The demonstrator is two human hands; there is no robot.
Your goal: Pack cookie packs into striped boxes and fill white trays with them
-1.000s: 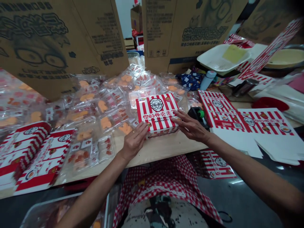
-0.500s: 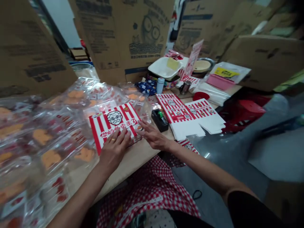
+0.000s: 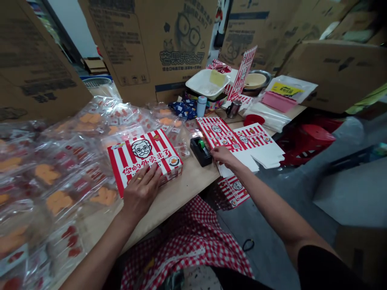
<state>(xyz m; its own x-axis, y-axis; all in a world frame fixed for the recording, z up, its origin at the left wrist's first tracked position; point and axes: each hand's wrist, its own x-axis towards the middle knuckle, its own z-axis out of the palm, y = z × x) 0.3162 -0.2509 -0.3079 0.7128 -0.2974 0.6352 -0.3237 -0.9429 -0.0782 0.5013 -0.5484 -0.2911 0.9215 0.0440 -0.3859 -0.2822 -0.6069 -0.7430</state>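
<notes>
A closed red-and-white striped box with a cartoon face lies on the wooden table. My left hand rests flat on its near edge, fingers stretched out, a ring on one finger. My right hand has reached right to the black tape dispenser and touches the near edge of a stack of flat striped box blanks; its fingers curl down, and nothing shows in them.
Clear packets of orange and red snacks cover the table's left side. Large cardboard cartons stand behind. A white basket, a small bottle, a metal cup and a red stool are to the right.
My right hand left the striped box and moved right to the tape dispenser and blanks. My left hand stays on the box. The view has swung right.
</notes>
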